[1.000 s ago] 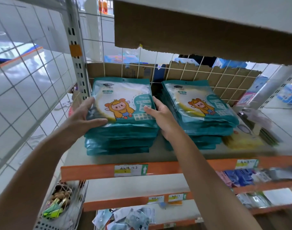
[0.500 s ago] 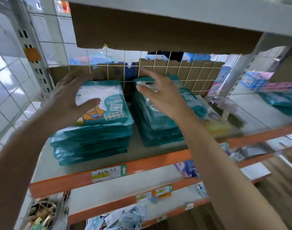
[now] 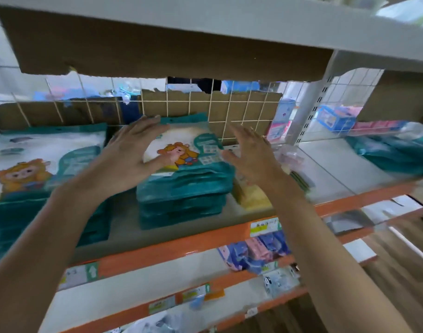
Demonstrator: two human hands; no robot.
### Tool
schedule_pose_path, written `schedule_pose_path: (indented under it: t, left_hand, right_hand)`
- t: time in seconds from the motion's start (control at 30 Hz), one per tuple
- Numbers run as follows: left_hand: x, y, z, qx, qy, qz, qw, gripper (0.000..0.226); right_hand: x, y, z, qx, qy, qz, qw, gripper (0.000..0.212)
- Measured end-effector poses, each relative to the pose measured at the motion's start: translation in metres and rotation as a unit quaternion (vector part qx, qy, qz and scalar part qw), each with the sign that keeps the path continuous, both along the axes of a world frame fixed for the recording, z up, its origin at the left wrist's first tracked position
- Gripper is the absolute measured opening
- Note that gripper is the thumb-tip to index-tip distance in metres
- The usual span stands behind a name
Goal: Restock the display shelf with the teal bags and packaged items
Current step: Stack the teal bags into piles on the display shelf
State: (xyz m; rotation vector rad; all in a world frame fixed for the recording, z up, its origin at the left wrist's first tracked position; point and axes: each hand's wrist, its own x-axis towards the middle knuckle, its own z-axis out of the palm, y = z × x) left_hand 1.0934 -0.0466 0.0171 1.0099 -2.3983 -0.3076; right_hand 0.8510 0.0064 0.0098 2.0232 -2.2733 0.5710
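Far left of frame: left stack [image 3: 44, 164] of teal bags, flat on the shelf [image 3: 181, 243], cartoon face up, untouched.

Left hand [image 3: 133, 150], centre-left: fingers straight and spread, holding nothing. It sits over the near-left corner of the middle stack [image 3: 184, 179], thumb crossing the top bag's white panel. Motion blur, so I cannot tell whether it touches or hovers.

The middle stack, at frame centre, is several teal bags piled flat. Its long axis runs front to back, from the orange edge toward the grid [image 3: 229, 116] behind. The pile looks a bit uneven, with upper bags skewed against lower ones.

Right hand [image 3: 251, 155], centre-right: also spread and empty, palm turned in toward the stack's right edge. It is just beside that edge and seems clear of it.

Key relation: the stack lies between the two palms and slightly beyond them. The left hand is nearer, already overlapping the top bag. Likely next step is to close both palms inward on the sides to square the pile or shift it. The main risk I'd flag is the slick top bags sliding.

A yellow pack [image 3: 252, 198] lies just right of the stack, below the right wrist. More teal bags [image 3: 393, 155] sit at far right in the next bay, well apart. A label [image 3: 264, 227] is on the orange edge.
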Motion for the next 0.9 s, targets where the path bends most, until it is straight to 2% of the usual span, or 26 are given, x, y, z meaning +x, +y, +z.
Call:
schedule_pose_path:
  t: [0.43,0.7,0.9]
  left_hand:
    - [-0.124,0.033,-0.021,0.002,-0.006,0.076,0.997,0.078]
    - [-0.169,0.033,-0.014,-0.056,-0.115,0.055,0.990,0.066]
    - [-0.200,0.035,-0.024,-0.085,-0.104,0.013,0.991,0.063]
  right_hand:
    - [-0.123,0.007,-0.031,0.023,-0.006,0.077,0.997,0.068]
    - [-0.148,0.010,-0.037,0.020,-0.035,0.036,0.999,0.067]
    - [-0.175,0.013,-0.041,0.005,-0.039,0.024,0.999,0.063]
